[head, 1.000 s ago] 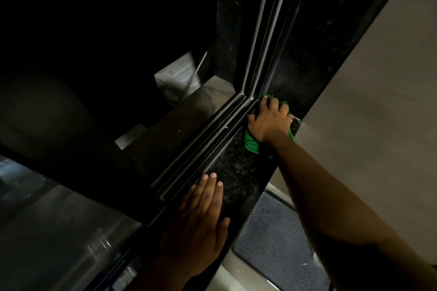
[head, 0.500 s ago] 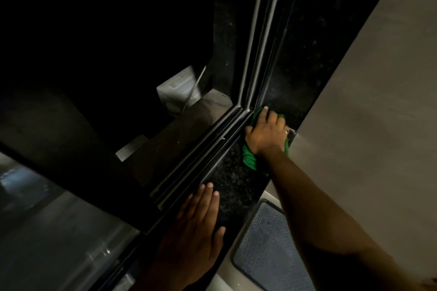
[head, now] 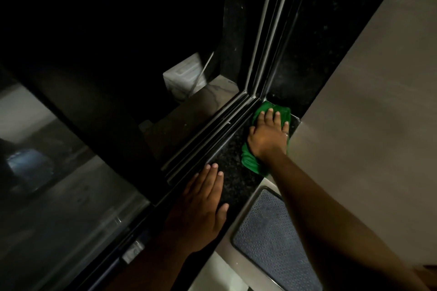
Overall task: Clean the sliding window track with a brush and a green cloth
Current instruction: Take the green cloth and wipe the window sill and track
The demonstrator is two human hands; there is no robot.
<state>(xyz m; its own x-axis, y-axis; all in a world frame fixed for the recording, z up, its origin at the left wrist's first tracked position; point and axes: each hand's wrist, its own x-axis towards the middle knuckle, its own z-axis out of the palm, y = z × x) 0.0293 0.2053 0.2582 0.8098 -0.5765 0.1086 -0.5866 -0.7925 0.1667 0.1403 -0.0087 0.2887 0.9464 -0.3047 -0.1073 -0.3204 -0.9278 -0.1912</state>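
Note:
My right hand (head: 268, 136) presses flat on a crumpled green cloth (head: 250, 162) that lies on the dark speckled stone sill (head: 230, 158), at the corner where the sliding window track (head: 208, 134) meets the upright frame. The cloth shows beyond my fingertips and under my wrist. My left hand (head: 201, 205) rests palm down on the sill nearer to me, fingers together, beside the track's metal rails. No brush is in view.
A grey wall (head: 366, 106) rises at the right. Below the sill sits a blue-grey textured mat (head: 269, 236) in a pale frame. The sliding glass pane (head: 59, 208) lies at the lower left. Outside it is dark, with a white box (head: 182, 75).
My right hand has spread flatter on the cloth, fingers stretched toward the corner, and more green shows ahead of them. My left hand stays planted on the sill. The camera has shifted slightly.

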